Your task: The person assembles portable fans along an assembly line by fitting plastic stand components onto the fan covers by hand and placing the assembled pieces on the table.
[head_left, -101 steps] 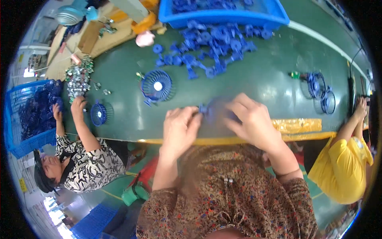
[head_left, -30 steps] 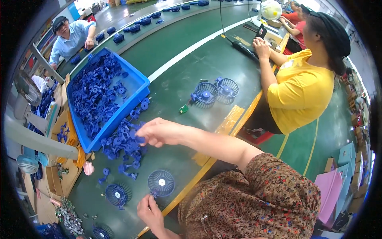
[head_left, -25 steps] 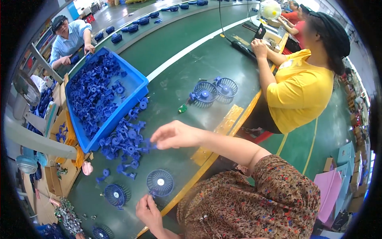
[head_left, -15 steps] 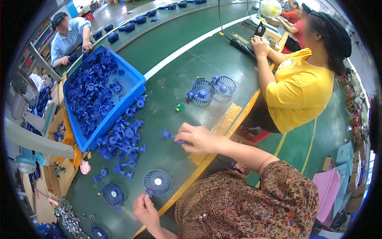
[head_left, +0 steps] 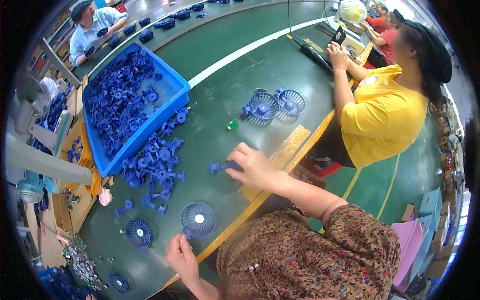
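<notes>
My left hand [head_left: 182,256] is closed at the table's front edge, pinching the short stem of a round blue fan cage [head_left: 198,220] with a white centre. The cage lies face up on the green table. Farther right and away, my right hand [head_left: 254,167] is closed on a small blue plastic bracket [head_left: 220,167], whose slim end sticks out to the left of the fingers. Its other end is hidden by the hand. A second fan cage [head_left: 138,233] lies left of the first, and a third [head_left: 119,283] sits nearer the lower edge.
A blue tray [head_left: 172,100] full of blue brackets stands at the far left; a loose heap of brackets [head_left: 155,165] lies beside it. Two joined fan cages [head_left: 264,108] and a green circuit board [head_left: 232,125] lie ahead. A co-worker in yellow [head_left: 382,117] sits at right.
The whole view has shifted slightly. The bracket in my right hand has turned a little toward level. The co-worker across the belt has lifted a hand away from the tray.
</notes>
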Available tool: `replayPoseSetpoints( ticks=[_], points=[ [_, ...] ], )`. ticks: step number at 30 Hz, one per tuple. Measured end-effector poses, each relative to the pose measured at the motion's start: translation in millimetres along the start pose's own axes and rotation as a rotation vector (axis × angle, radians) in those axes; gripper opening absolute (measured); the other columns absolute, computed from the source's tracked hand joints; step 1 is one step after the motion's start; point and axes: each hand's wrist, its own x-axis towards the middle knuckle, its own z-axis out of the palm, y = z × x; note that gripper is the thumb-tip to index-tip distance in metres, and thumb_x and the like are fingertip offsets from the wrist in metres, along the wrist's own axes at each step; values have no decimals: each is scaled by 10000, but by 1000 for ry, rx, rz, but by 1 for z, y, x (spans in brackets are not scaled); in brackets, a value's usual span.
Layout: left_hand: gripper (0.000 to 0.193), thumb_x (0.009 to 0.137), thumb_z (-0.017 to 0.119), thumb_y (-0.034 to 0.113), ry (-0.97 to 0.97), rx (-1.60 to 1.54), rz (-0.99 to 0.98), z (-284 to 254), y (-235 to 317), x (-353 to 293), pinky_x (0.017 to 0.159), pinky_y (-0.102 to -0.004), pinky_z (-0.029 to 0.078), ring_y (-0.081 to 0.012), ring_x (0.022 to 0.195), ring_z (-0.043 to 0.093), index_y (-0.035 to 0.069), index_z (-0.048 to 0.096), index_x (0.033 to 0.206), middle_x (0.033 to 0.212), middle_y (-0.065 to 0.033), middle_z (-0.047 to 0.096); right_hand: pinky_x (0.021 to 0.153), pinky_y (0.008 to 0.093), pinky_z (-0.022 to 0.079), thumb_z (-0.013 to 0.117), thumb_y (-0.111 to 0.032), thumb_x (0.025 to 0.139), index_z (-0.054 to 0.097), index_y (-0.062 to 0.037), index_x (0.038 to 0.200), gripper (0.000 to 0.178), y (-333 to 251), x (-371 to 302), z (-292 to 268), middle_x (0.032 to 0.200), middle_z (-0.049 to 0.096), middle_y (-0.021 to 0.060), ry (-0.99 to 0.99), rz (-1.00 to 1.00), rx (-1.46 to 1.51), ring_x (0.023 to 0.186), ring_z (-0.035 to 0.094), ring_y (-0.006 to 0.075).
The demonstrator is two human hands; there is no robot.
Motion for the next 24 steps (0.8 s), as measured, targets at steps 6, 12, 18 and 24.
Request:
replayPoseSetpoints(
  ticks=[6, 12, 18, 24],
  points=[
    [121, 960, 639, 114, -42, 88, 33, 5, 3, 3, 718, -472, 490, -364, 769, 638, 26, 721, 968, 811, -162, 683, 761, 479, 571, 799, -229, 820, 682, -47, 1047, 313, 2, 8, 1, 986, 632, 173, -121, 14, -205, 865, 677, 385],
    [100, 954, 666, 157, -20, 48, 164, 13, 19, 20, 718, -456, 472, -358, 745, 630, 68, 703, 926, 791, -133, 684, 609, 396, 558, 849, -154, 792, 705, -39, 1050, 318, -69, 11, -5, 912, 647, 124, -195, 2, 33, 710, 678, 299],
    [80, 943, 668, 123, -10, 21, 153, 12, 17, 14, 708, -432, 458, -325, 722, 627, 64, 689, 893, 759, -114, 666, 624, 405, 561, 849, -119, 769, 688, -43, 1018, 306, -90, -3, 26, 910, 624, 102, -225, -294, 147, 738, 677, 304],
    [94, 939, 674, 120, -10, 28, 154, 11, 18, 12, 707, -421, 456, -310, 702, 616, 63, 673, 865, 724, -99, 646, 660, 396, 557, 830, -127, 754, 686, -37, 1020, 315, -93, -10, 30, 936, 592, 96, -325, -350, -24, 861, 667, 289]
  ],
)
